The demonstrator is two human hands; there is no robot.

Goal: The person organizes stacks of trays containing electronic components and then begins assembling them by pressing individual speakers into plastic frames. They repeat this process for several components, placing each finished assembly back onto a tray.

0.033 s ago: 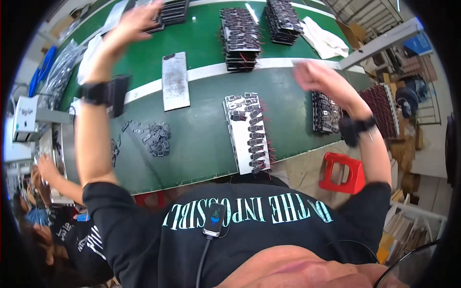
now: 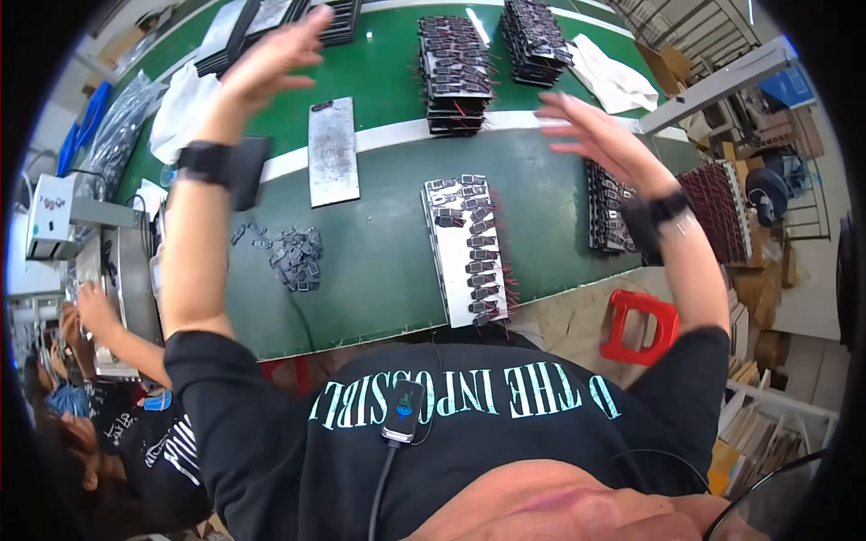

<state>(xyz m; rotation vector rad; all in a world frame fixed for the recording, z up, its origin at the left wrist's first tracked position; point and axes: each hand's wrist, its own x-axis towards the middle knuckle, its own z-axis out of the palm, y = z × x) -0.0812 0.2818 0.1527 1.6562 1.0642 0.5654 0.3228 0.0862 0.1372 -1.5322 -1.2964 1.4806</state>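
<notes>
Both my arms are raised over the green table [image 2: 388, 243]. My left hand [image 2: 281, 63] is open and holds nothing, its fingers apart above the back left part of the table. A grey metal plate [image 2: 333, 153] with one small black part at its far end lies to its lower right. My right hand [image 2: 591, 135] is also open and empty, with fingers stretched toward the left, above a stack of trays with black parts [image 2: 611, 212]. Between my arms lies a white board [image 2: 460, 261] carrying rows of small black parts with red wires. A pile of loose black pieces [image 2: 298, 257] is at left.
Tall stacks of loaded boards [image 2: 454, 68] stand at the back, beside a white cloth [image 2: 609, 72]. A red stool [image 2: 639, 326] is below the table's right side. At far left, a co-worker's arm [image 2: 113, 325] reaches toward a machine [image 2: 52, 216].
My left arm has shifted to the right. My right hand has moved slightly up and left, and its fingers, curled and blurred before, are now stretched out.
</notes>
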